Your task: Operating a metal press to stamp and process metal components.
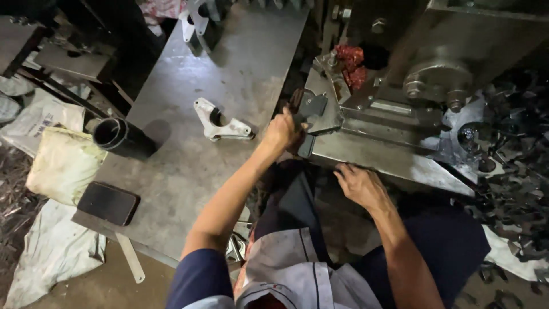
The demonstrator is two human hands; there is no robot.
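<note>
Sacks come first at the far left: a cream cloth bag (63,163) and a white printed sack (40,117) lying off the worktop (189,154) edge, well away from either grip. Nearer lie a flat dark rectangular block (108,203), a black metal tube (122,138) on its side and a pale cast-metal bracket (220,123). Just beside that bracket, the left hand (281,133) is closed on a dark flat metal plate (310,111) whose long axis runs up and away from the grip toward the grey steel press machine (400,109), touching its front. The right hand (359,184) rests lower, fingers spread loose, holding nothing, on the machine's slanted steel ledge (389,160). A red rag (350,64) sits beyond the plate; dark metal offcuts (514,171) are heaped far right.
</note>
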